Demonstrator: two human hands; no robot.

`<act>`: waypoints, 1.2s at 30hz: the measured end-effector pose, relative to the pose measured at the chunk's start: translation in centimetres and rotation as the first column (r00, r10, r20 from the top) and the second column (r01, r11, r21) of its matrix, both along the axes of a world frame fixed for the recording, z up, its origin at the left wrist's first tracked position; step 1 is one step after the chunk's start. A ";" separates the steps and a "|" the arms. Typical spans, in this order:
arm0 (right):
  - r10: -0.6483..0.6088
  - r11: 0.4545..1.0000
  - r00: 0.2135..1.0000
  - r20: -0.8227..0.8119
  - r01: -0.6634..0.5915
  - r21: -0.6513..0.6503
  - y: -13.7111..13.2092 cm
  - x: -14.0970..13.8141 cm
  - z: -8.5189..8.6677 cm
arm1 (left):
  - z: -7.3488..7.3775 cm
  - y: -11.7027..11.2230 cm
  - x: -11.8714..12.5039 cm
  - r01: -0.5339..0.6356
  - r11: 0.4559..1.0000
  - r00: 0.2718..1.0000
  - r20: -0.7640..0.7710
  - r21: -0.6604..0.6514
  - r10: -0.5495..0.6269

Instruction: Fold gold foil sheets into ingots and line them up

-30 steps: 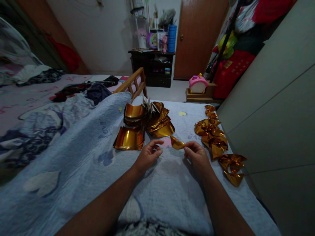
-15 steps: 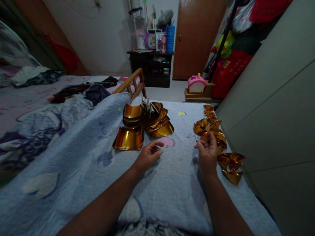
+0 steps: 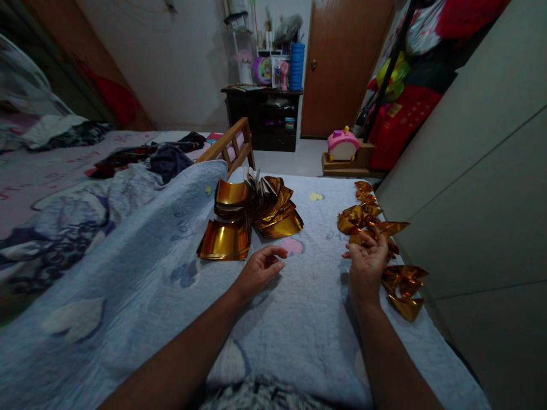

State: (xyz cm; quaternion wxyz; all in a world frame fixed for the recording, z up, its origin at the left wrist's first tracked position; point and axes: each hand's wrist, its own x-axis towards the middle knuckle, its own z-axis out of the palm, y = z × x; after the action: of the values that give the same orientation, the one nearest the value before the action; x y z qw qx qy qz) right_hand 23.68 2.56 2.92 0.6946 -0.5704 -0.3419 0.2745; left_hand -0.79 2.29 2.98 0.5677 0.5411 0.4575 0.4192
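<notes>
Fingers [image 3: 376, 241] of the right hand [image 3: 366, 267] curl over a folded gold piece [image 3: 392, 228] at the row of folded pieces [image 3: 361, 215] along the right edge of the blanket [image 3: 299, 324]. The dim view leaves it unclear whether they pinch it or merely rest on it. A second ago both hands held that piece in the middle of the bed; it has since been carried to the row, so this fold looks finished. The left hand [image 3: 258, 269] stays put, loosely curled and empty, near the stack of gold sheets [image 3: 224, 240].
</notes>
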 end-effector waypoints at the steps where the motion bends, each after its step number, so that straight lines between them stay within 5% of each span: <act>1: -0.007 1.000 1.000 0.001 0.007 0.003 0.0 0.0 0.0 | 0.0 0.0 0.0 0.000 1.000 1.000 0.003 -0.003 0.000; 16: -0.005 0.993 0.998 0.056 -0.002 0.120 -0.5 -0.7 0.0 | -0.5 0.2 -0.1 0.045 0.999 0.999 0.013 -0.021 -0.045; 22: 0.044 0.996 0.996 0.073 -0.049 0.070 -0.7 -0.8 0.0 | -0.6 0.2 0.0 0.047 0.999 0.999 -0.024 0.011 -0.046; 26: 0.102 0.995 0.989 0.104 -0.103 -0.002 -0.8 -1.0 -0.4 | -0.9 0.0 -0.1 0.014 0.985 0.975 -0.220 0.170 0.024; 30: 0.165 0.986 0.976 0.144 -0.158 -0.060 -1.0 -1.3 -0.9 | -1.2 0.0 -0.4 0.021 0.916 0.904 -0.398 0.402 0.154; 36: 0.247 0.967 0.955 0.164 -0.232 -0.103 -1.0 -1.4 -1.3 | -1.1 0.1 -0.5 0.055 0.842 0.809 -0.518 0.537 0.277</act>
State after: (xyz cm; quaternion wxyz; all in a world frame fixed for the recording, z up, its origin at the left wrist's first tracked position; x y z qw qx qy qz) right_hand 22.24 1.58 1.59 0.5991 -0.5751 -0.4564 0.3194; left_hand -1.27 2.34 1.88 0.2043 0.7476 0.5064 0.3779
